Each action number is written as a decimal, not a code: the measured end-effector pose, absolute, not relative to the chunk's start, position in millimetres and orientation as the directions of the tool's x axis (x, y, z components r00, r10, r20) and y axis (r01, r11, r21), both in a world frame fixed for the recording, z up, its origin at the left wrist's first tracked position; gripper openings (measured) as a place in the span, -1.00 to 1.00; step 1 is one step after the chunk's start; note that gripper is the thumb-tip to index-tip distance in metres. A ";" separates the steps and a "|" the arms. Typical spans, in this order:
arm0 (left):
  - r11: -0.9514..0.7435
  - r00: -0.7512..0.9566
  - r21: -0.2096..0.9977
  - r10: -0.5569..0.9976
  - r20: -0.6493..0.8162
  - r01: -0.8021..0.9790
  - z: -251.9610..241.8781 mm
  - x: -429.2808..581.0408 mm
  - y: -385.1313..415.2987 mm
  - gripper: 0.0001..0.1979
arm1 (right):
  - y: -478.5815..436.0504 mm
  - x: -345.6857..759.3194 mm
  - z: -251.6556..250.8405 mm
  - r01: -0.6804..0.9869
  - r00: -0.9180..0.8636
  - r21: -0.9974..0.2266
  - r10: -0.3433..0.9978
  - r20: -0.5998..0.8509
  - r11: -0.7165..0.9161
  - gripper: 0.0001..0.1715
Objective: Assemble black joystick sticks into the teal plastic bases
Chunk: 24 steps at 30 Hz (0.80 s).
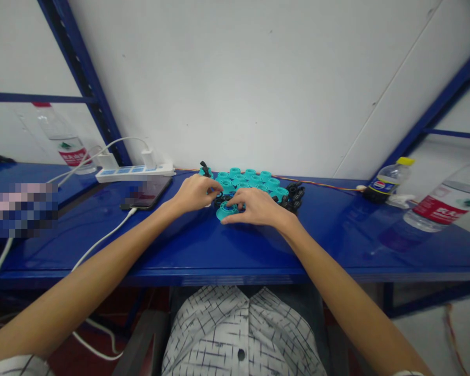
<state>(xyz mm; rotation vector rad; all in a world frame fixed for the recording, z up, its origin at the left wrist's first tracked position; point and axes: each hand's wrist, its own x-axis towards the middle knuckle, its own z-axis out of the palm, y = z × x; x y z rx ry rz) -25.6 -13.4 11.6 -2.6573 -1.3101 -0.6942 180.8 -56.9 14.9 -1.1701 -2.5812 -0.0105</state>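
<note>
Blue metal bench (pixel 337 250) runs crosswise. Power strip (pixel 135 173) sits at 10 o'clock from the hands, phone (pixel 144 192) just before it, soda bottle (pixel 386 183) at 3 o'clock. Turquoise plastic rings (pixel 246 180) lie packed at 12 o'clock, the cluster's long axis crosswise, black parts (pixel 293 197) at its 3 o'clock end. Nearest ring (pixel 224 213) lies at the cluster's 6 o'clock edge, tilted, opening upward. Right hand (pixel 254 206) is curled narrow on it. Left hand (pixel 196 193) is narrow, fingertips at the cluster's edge; its grip cannot be told.

A plain workroom, seemingly a small assembly workshop: a blue steel-framed desk (pixel 258 250) stands against a white panel wall (pixel 235 89), with a power strip (pixel 135 173) at far left and a Pepsi bottle (pixel 384 184) at far right.
</note>
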 end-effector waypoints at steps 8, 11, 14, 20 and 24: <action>-0.609 0.514 0.118 0.745 0.425 0.785 15.0 -23.7 -16.7 -0.71 | -63.4 175.6 19.2 0.775 -0.600 -0.068 0.764 0.237 0.629 -0.40; -0.623 0.523 0.117 0.731 0.438 0.773 13.4 -25.6 -14.2 -0.71 | -61.0 176.3 16.2 0.778 -0.591 -0.079 0.769 0.242 0.623 -0.52; -0.636 0.528 0.120 0.718 0.455 0.762 11.9 -27.1 -12.4 -0.71 | -58.5 177.0 13.0 0.787 -0.584 -0.062 0.772 0.251 0.614 -0.59; -0.667 0.505 0.223 0.705 0.498 0.711 12.4 -26.9 -12.0 -0.73 | -55.6 182.3 14.8 0.748 -0.576 -0.129 0.733 0.362 0.652 -0.58; -0.689 0.473 0.435 0.719 0.510 0.579 13.1 -25.5 -11.4 -0.78 | -53.1 186.0 19.1 0.760 -0.434 -0.235 0.743 0.510 0.605 -0.69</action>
